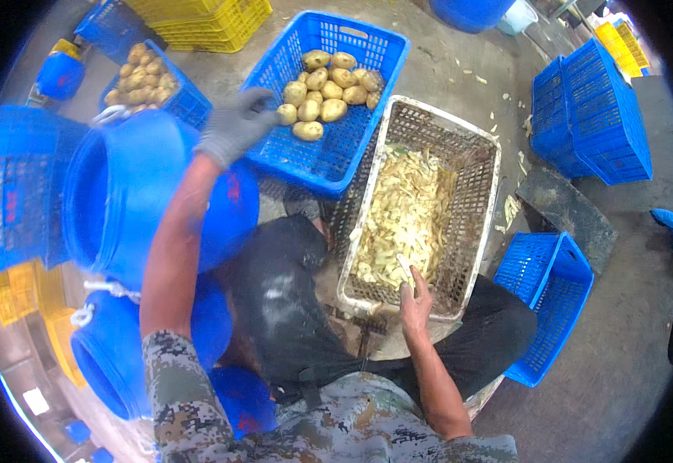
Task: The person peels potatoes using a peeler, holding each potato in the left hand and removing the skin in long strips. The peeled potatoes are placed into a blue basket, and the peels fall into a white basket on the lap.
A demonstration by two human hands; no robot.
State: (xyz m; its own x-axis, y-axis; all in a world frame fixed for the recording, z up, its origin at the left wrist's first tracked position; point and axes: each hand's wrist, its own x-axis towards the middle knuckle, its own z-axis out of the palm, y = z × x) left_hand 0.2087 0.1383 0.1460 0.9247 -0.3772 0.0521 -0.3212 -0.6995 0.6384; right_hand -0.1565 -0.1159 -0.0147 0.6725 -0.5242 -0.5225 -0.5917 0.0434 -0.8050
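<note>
My left hand point(241, 121), in a grey knit glove, is at the left rim of a blue plastic crate point(345, 186), its curled fingers close to the potatoes point(315, 92) in it; I see nothing held in it. My bare right hand point(416, 298) is over the near end of a dirty white plastic crate point(494, 191), gripping a small light-coloured tool, perhaps a peeler point(404, 265), that points away from me. Pale peelings point(403, 208) cover the bottom of this crate, which stands between my legs.
Blue plastic barrels point(133, 185) stand close on my left, beside a crate of potatoes point(142, 78). Stacked yellow crates point(214, 26) are at the top. On the right are stacked blue crates point(591, 116), another blue crate point(545, 312) and a dark board point(568, 214). Peelings litter the floor.
</note>
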